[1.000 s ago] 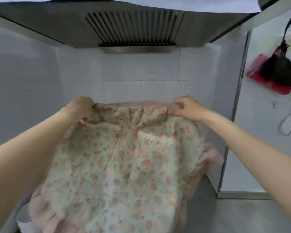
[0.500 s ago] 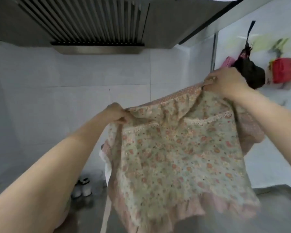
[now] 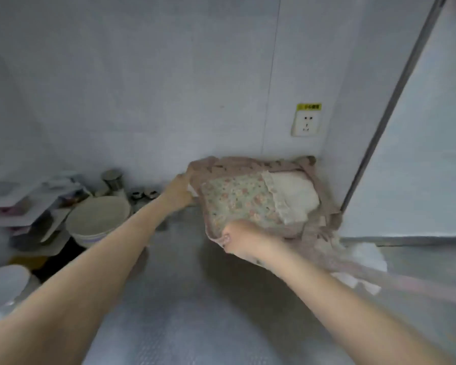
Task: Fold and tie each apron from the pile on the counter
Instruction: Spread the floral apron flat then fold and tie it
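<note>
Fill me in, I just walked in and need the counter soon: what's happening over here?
A person is laying a floral apron down on the metal counter, in the corner under the wall socket. The left hand grips its far left edge and the right hand holds the near edge. The apron is bunched, with white lining showing, and is neither neatly folded nor tied. A pink strap trails off to the right. Bowls and small jars stand at the left.
</note>
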A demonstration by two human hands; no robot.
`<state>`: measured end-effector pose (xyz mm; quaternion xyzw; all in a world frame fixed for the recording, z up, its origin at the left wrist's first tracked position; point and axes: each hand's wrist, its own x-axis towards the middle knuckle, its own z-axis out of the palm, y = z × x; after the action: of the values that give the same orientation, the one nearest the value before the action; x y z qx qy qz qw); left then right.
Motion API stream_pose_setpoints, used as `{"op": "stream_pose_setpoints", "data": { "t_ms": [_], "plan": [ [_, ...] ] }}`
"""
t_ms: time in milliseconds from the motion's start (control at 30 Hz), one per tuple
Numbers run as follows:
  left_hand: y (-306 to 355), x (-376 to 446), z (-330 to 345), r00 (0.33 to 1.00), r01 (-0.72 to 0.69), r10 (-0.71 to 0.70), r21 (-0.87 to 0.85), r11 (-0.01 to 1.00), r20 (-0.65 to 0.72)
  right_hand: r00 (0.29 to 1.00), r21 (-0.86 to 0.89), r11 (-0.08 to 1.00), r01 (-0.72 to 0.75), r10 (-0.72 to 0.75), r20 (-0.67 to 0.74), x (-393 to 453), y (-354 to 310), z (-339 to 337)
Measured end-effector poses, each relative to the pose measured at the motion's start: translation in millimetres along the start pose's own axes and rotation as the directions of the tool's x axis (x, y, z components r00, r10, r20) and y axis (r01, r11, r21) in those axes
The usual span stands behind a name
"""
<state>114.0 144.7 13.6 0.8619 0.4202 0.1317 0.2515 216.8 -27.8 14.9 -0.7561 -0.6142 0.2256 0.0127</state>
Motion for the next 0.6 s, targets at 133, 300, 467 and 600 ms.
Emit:
{"op": "stream_pose_setpoints", "data": {
  "t_ms": [133, 300, 467, 600],
  "plan": [
    [-41, -89, 90, 0.911, -0.019, -0.008, 0.061, 0.998, 0.412, 0.957, 0.063, 0.995, 0.072, -0.087, 0.278, 27, -11, 132],
    [-70, -135, 143, 0.788, -0.122, 0.023, 0.119, 0.985, 0.616, 0.961, 0.119, 0.992, 0.045, -0.075, 0.267, 22, 17, 152],
    [-68, -152, 178, 0.737, -0.135, 0.011, 0.131, 0.982, 0.676, 0.955, -0.057, 0.993, -0.104, 0.116, 0.274, -4, 77, 151],
    [-56, -159, 201, 0.744, -0.172, 0.004, 0.186, 0.967, 0.668, 0.856, -0.192, 0.967, -0.167, 0.239, 0.459, -33, 91, 175]
  ]
}}
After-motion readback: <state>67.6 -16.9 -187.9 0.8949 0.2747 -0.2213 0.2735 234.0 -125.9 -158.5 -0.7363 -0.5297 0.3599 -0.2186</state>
